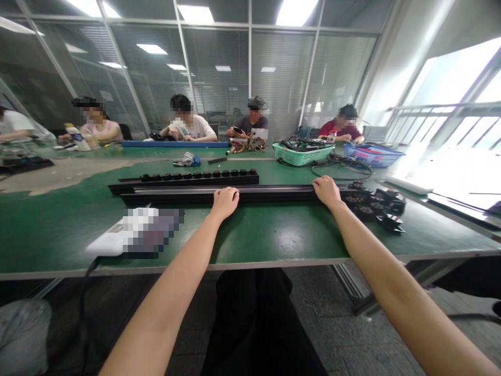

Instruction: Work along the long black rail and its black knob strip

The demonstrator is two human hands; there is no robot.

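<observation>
A long black channel-shaped bar (274, 194) lies lengthwise across the green table in front of me. My left hand (226, 202) is closed over its near edge around the middle. Toward its right end my right hand (326, 190) grips the same bar, fingers curled over the top. Just behind lies a second black bar (188, 180) with a row of small round black parts along it. Beside my right hand is a heap of loose black parts (366, 203), whose kind I cannot make out. My fingertips are hidden behind the bar.
A white device (107, 240) with a cable and a dark blurred-out item lie at front left. Farther back are a green basket (303, 155) of cables, a blue basket (371, 156), loose wires (254, 143) and a crumpled cloth (187, 160). Several people sit along the far side.
</observation>
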